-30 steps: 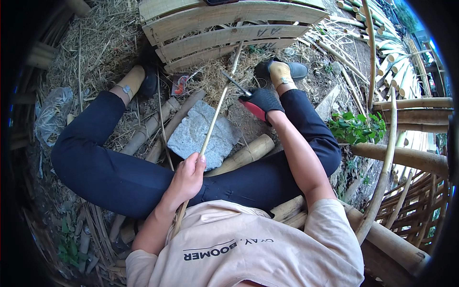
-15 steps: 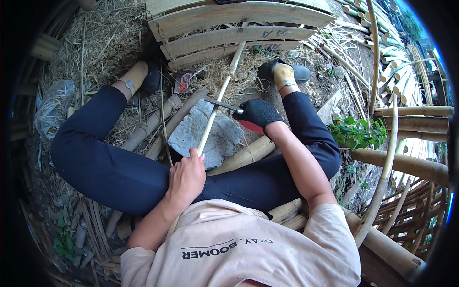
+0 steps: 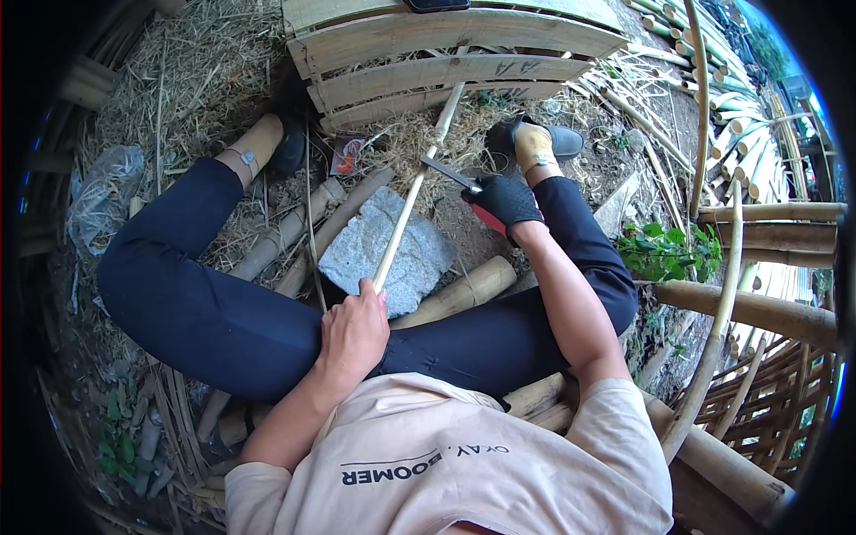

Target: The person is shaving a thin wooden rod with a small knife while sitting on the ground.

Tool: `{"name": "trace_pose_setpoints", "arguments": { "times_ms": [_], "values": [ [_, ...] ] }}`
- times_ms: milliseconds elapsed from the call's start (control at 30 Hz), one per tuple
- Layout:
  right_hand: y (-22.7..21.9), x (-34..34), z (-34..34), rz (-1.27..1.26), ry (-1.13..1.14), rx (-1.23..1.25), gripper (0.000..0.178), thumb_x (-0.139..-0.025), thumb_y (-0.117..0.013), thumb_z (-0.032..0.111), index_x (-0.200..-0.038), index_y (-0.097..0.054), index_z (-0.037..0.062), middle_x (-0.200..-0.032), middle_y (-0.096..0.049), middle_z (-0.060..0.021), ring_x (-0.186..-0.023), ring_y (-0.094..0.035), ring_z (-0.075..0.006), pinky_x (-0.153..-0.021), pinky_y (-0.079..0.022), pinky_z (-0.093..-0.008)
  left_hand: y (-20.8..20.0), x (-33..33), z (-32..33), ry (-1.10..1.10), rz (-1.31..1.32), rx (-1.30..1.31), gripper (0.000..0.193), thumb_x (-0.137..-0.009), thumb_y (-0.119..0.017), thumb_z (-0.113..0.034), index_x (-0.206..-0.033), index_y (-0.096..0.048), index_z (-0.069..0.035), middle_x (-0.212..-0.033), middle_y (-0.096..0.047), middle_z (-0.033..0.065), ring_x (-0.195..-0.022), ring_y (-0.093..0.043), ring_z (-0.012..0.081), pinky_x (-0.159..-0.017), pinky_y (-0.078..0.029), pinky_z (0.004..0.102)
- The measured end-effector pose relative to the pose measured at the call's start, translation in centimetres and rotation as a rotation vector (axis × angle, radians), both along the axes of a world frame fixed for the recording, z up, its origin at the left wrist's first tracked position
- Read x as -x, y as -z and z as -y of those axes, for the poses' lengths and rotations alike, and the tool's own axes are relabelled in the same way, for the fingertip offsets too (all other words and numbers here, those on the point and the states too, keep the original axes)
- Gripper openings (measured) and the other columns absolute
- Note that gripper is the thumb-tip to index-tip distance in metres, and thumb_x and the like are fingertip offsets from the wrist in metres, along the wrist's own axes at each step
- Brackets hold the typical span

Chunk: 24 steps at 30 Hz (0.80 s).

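Observation:
My bare left hand (image 3: pixel 354 330) is closed around the near end of a long pale bamboo strip (image 3: pixel 408 207), low over my lap. The strip slants up and away, passing over a grey stone block (image 3: pixel 389 250) and reaching the slats of a wooden crate. My right hand (image 3: pixel 505 207), in a black and red glove, is closed on the handle of a knife (image 3: pixel 450 172). Its blade points left, and the tip end lies at the strip, beyond the stone. The handle is mostly hidden in the glove.
A slatted wooden crate (image 3: pixel 446 67) stands ahead, with a dark phone-like object (image 3: pixel 437 4) on top. Thick bamboo poles (image 3: pixel 468 290) lie around the stone. A clear plastic bag (image 3: pixel 105 198) is at left. Leafy green plants (image 3: pixel 669 251) and stacked bamboo (image 3: pixel 753 147) are at right.
My right hand has moved farther out and slightly right, carrying the knife up along the bamboo strip. My left hand keeps its grip near the same place.

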State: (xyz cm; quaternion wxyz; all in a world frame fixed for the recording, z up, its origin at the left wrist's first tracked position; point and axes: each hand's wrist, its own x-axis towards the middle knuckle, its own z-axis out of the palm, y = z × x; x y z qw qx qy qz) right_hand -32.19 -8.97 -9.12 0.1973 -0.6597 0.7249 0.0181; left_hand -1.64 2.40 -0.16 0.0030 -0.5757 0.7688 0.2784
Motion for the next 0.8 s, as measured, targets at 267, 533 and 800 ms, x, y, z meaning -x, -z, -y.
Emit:
{"name": "trace_pose_setpoints", "arguments": {
  "times_ms": [267,533,800],
  "values": [
    [-1.9,-3.9,-1.0,0.136,-0.153,-0.122,0.037,-0.088,-0.064,0.045,-0.099,-0.076,0.0117,-0.095,-0.074,-0.0177,-0.093,-0.070,-0.0383,-0.087,-0.055,-0.0464,0.4,0.4,-0.3,0.021,0.073,0.034,0.023,-0.103,-0.051,-0.022,-0.100,-0.053,0.001,-0.068,-0.067,0.0239,-0.066,-0.069,0.0434,-0.062,-0.055,0.0530],
    [0.1,-2.9,0.1,0.027,-0.156,-0.051,0.026,-0.085,-0.065,0.034,-0.092,-0.077,0.0115,-0.090,-0.073,-0.0201,-0.089,-0.072,-0.0375,-0.083,-0.057,-0.0466,1.0,0.5,-0.8,0.048,0.112,0.077,0.023,-0.104,-0.050,-0.021,-0.099,-0.053,0.001,-0.066,-0.066,0.0234,-0.065,-0.069,0.0429,-0.059,-0.055,0.0521],
    [0.5,-2.9,0.2,-0.070,-0.141,0.002,0.021,-0.081,-0.066,0.029,-0.089,-0.077,0.0121,-0.086,-0.074,-0.0176,-0.085,-0.073,-0.0367,-0.079,-0.058,-0.0477,0.7,0.2,-0.7,0.040,0.090,0.068,0.021,-0.104,-0.051,-0.020,-0.099,-0.053,0.001,-0.065,-0.066,0.0231,-0.065,-0.069,0.0423,-0.059,-0.055,0.0513]
  ]
}}
